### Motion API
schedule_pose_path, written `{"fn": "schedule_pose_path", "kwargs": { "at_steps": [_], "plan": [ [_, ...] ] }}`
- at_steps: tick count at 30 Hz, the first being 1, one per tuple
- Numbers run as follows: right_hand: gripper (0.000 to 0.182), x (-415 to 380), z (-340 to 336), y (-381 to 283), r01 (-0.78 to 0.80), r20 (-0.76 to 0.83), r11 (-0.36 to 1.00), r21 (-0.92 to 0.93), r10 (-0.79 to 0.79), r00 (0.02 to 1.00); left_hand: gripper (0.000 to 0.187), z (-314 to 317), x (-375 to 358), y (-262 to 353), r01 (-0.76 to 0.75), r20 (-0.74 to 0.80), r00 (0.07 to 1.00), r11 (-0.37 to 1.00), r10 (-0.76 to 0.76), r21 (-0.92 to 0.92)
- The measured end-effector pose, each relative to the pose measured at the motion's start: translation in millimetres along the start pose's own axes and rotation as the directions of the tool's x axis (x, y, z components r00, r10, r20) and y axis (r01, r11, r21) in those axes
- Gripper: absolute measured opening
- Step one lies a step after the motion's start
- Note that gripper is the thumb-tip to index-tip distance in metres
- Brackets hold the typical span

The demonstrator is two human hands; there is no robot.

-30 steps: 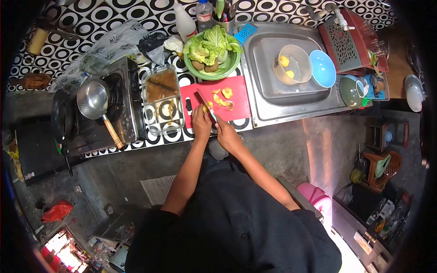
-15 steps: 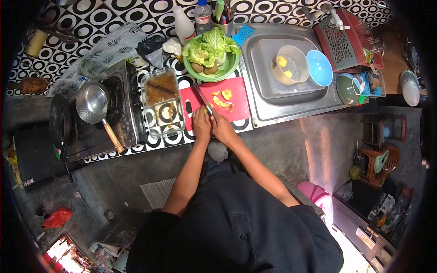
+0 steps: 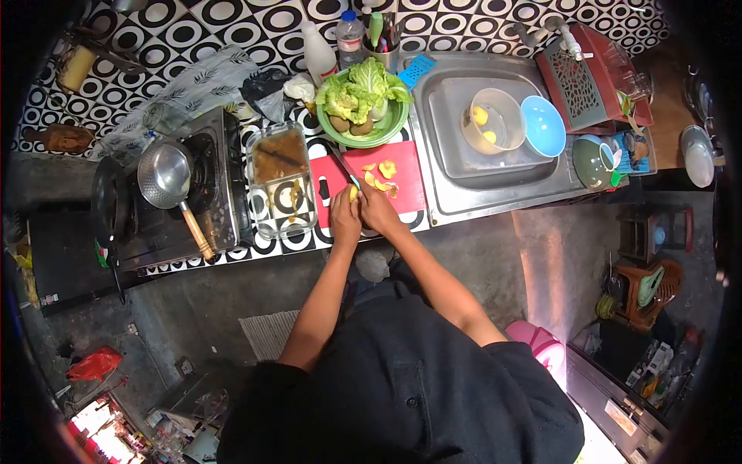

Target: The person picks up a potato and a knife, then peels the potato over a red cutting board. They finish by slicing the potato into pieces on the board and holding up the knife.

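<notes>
My left hand (image 3: pixel 345 220) is closed around a small, yellow, partly peeled potato (image 3: pixel 353 193), most of it hidden by the fingers. Close against it, my right hand (image 3: pixel 377 212) grips a knife (image 3: pixel 343 164), its dark blade pointing up and left. Both hands are over the near part of the red cutting board (image 3: pixel 406 176). Yellow-orange peelings (image 3: pixel 388 168) are scattered on the board, right of the knife. Just behind the board, a green bowl (image 3: pixel 372 141) holds leafy lettuce (image 3: pixel 371 87) and brown unpeeled potatoes (image 3: pixel 361 127).
Left of the board stands a glass dish (image 3: pixel 283 226) with brown liquid, then a stove (image 3: pixel 222 209) with a metal ladle (image 3: pixel 165 176). In the sink (image 3: pixel 456 203) sit a clear container (image 3: pixel 504 145) with yellow potatoes and a blue bowl (image 3: pixel 543 127).
The whole view has shifted slightly, with the counter lower in the picture. More of the yellow potato shows between my hands, which remain together over the board.
</notes>
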State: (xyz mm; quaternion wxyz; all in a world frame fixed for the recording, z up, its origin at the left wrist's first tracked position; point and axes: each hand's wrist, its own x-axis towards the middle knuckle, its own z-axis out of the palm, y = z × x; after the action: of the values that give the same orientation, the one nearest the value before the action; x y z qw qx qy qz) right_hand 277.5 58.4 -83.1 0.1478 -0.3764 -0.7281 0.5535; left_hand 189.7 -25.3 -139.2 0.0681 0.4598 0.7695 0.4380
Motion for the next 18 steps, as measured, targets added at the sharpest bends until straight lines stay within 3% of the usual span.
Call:
{"fn": "schedule_pose_path", "kwargs": {
  "at_steps": [6,7,14,18],
  "plan": [
    [0.040,-4.0,-6.5,25.0,0.046,-0.045,0.998,0.043,-0.044,0.998,0.034,-2.0,0.2,-4.9,0.021,0.002,1.000,1.000,-0.021,0.013],
    [0.041,-10.1,-18.4,12.5,-0.027,0.030,0.999,0.045,0.026,0.999,0.034,-3.0,1.3,-6.0,0.036,0.017,0.999,0.999,-0.036,0.002],
    [0.044,-58.7,-33.5,35.5,-0.005,-0.041,0.999,0.049,0.007,0.999,0.047,-8.7,6.2,-17.4,0.029,0.136,0.990,0.998,-0.020,-0.062],
    [0.042,-81.6,-39.7,31.8,-0.083,0.025,0.994,0.068,0.081,0.996,0.054,-14.2,8.1,-12.5,0.013,0.183,0.983,0.996,0.004,-0.090]
  ]
}}
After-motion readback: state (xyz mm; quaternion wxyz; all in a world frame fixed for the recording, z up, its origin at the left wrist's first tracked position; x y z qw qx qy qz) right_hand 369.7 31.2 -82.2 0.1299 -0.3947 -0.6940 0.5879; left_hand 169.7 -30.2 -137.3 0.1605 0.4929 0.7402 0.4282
